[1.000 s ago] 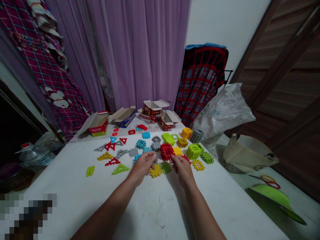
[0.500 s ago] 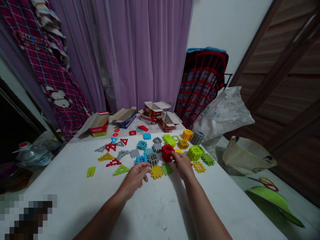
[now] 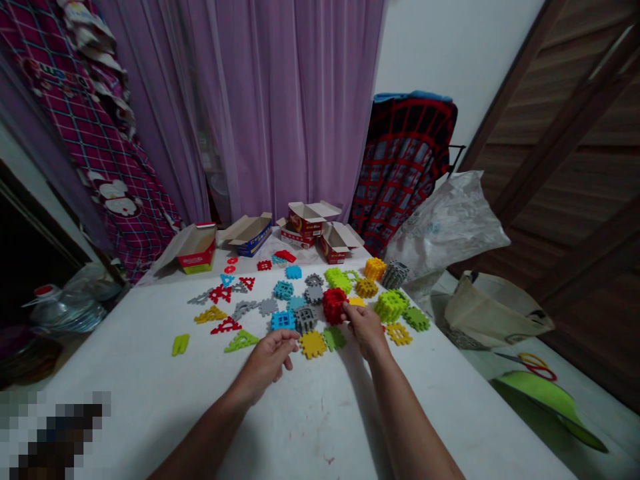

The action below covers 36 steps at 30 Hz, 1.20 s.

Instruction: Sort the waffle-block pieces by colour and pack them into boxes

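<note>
My right hand [image 3: 365,328] has its fingertips on the near right side of a stack of red notched plastic building tiles [image 3: 334,307]. My left hand [image 3: 273,353] is held low over the table, fingers loosely bent and apart, with nothing in it. Just beyond its fingertips lie a yellow square tile [image 3: 313,345], a grey stack of tiles [image 3: 305,319] and a blue window tile [image 3: 283,321]. A green square tile [image 3: 335,339] lies between my hands, beside the yellow one. Part of a yellow tile [image 3: 357,303] shows behind my right hand.
Triangular pieces [image 3: 242,341] are scattered at left. Stacks of lime tiles [image 3: 391,306], yellow tiles [image 3: 375,269] and dark grey tiles [image 3: 395,275] stand at right. Opened cardboard boxes [image 3: 254,235] line the back of the white table [image 3: 300,427]. Scissors [image 3: 537,367] lie beyond its right edge.
My left hand has shifted slightly left and down, away from the grey stack. My right hand stays at the red stack, and the tiles keep their places.
</note>
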Available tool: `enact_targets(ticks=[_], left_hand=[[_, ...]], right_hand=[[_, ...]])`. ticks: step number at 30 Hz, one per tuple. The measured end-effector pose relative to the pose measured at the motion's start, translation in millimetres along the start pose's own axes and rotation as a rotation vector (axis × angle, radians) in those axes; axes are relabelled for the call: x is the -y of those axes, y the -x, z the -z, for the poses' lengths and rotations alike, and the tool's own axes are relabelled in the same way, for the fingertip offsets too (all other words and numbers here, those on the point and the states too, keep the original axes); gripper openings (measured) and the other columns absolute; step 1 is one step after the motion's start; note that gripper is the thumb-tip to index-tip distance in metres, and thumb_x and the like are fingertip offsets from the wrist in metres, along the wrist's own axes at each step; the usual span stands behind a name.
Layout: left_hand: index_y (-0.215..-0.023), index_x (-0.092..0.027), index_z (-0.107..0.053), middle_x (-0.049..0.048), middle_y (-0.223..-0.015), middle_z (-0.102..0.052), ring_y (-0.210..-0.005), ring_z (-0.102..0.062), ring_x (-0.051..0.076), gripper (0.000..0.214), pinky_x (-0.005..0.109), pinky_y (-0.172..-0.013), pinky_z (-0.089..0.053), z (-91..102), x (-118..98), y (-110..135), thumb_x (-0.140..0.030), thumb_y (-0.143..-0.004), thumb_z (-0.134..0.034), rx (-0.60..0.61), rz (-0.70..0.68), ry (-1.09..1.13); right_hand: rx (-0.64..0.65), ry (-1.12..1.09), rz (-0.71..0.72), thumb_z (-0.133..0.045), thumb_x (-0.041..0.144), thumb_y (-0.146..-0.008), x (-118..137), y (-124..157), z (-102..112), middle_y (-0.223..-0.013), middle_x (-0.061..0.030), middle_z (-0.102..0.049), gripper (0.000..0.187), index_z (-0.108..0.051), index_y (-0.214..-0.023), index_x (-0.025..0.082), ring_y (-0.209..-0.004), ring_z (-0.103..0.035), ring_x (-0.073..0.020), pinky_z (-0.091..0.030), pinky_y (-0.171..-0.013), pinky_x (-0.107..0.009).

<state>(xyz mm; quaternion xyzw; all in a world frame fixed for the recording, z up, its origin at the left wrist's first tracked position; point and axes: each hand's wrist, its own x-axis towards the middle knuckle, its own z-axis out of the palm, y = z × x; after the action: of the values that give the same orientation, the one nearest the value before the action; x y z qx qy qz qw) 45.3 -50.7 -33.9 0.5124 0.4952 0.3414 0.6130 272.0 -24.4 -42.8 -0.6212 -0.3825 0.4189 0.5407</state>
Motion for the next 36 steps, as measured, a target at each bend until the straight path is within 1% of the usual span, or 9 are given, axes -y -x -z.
enact_targets(ticks=[5,10,13,15,19,24,28,33,36], left_hand=[[-0.1,-0.017,-0.063,0.0004,-0.083,-0.06,-0.049,-0.047,0.004,0.046,0.014,-0.035,-0.024,13.7,2,2,-0.051,-0.069,-0.066,-0.022,-0.002,-0.006],[-0.097,-0.018,-0.065,0.0006,-0.08,-0.063,-0.048,-0.05,0.006,0.041,0.017,-0.038,-0.029,49.4,9,-1,-0.052,-0.073,-0.062,-0.172,-0.09,-0.086],[-0.092,-0.018,-0.067,0.0011,-0.075,-0.066,-0.053,-0.057,0.012,0.036,0.023,-0.048,-0.042,77.3,20,-3,-0.049,-0.078,-0.056,-0.38,-0.199,-0.307],[-0.091,-0.02,-0.068,0.0028,-0.083,-0.07,-0.068,-0.064,0.017,0.03,0.028,-0.063,-0.05,95.2,29,-2,-0.043,-0.081,-0.052,-0.54,-0.308,-0.546],[-0.096,-0.022,-0.07,0.006,-0.103,-0.072,-0.099,-0.064,0.024,0.026,0.041,-0.092,-0.046,120.4,48,7,-0.032,-0.086,-0.049,-0.687,-0.485,-0.958],[-0.096,-0.022,-0.07,0.0063,-0.102,-0.072,-0.099,-0.062,0.023,0.023,0.04,-0.092,-0.045,126.0,62,14,-0.025,-0.088,-0.048,-0.708,-0.459,-1.093],[-0.098,-0.023,-0.069,0.0052,-0.104,-0.072,-0.102,-0.061,0.022,0.024,0.037,-0.093,-0.044,125.7,62,12,-0.02,-0.09,-0.047,-0.682,-0.436,-1.104],[-0.106,-0.025,-0.069,0.0046,-0.114,-0.07,-0.109,-0.058,0.023,0.025,0.038,-0.096,-0.04,147.8,35,-6,-0.023,-0.09,-0.049,-0.701,-0.364,-1.14],[-0.112,-0.025,-0.069,0.0048,-0.116,-0.069,-0.109,-0.058,0.023,0.03,0.036,-0.094,-0.041,166.1,8,-30,-0.022,-0.091,-0.048,-0.618,-0.236,-1.28]], right_hand=[[0.025,-0.085,-0.057,-0.067,0.068,-0.06,0,21,-6,-0.045,0.0039,-0.048,0.049,-0.055,-0.054,0.02,-0.039,-0.03,-0.0074,-0.017,-0.04,-0.024],[0.274,-0.081,-0.097,-0.07,0.071,-0.059,-15,46,-14,-0.044,0.0047,-0.045,0.055,-0.056,-0.054,0.018,-0.039,-0.03,-0.0058,-0.017,-0.04,-0.023],[0.4,-0.105,-0.154,-0.072,0.073,-0.055,-23,50,-15,-0.046,0.0042,-0.049,0.057,-0.059,-0.058,0.017,-0.037,-0.029,-0.0044,-0.013,-0.04,-0.023],[0.483,-0.117,-0.169,-0.073,0.073,-0.056,-26,50,-15,-0.048,0.0039,-0.052,0.058,-0.061,-0.062,0.016,-0.037,-0.029,-0.0035,-0.012,-0.04,-0.022],[0.632,-0.108,-0.195,-0.075,0.069,-0.057,-29,49,-18,-0.048,0.0039,-0.052,0.057,-0.061,-0.063,0.014,-0.037,-0.028,-0.0021,-0.011,-0.039,-0.021],[0.75,-0.103,-0.245,-0.077,0.066,-0.058,-31,52,-19,-0.047,0.0034,-0.052,0.056,-0.06,-0.064,0.013,-0.037,-0.028,-0.0014,-0.009,-0.039,-0.021],[0.786,-0.164,-0.254,-0.078,0.063,-0.061,-31,52,-16,-0.046,0.0043,-0.049,0.053,-0.059,-0.063,0.013,-0.038,-0.026,-0.001,-0.01,-0.04,-0.02],[0.783,-0.237,-0.283,-0.078,0.063,-0.061,-32,50,-11,-0.046,0.0062,-0.042,0.054,-0.058,-0.061,0.013,-0.038,-0.022,-0.0005,-0.008,-0.04,-0.02],[0.784,-0.254,-0.293,-0.078,0.062,-0.063,-34,48,-10,-0.046,0.0068,-0.04,0.053,-0.058,-0.06,0.013,-0.038,-0.02,0.0001,-0.008,-0.04,-0.019]])
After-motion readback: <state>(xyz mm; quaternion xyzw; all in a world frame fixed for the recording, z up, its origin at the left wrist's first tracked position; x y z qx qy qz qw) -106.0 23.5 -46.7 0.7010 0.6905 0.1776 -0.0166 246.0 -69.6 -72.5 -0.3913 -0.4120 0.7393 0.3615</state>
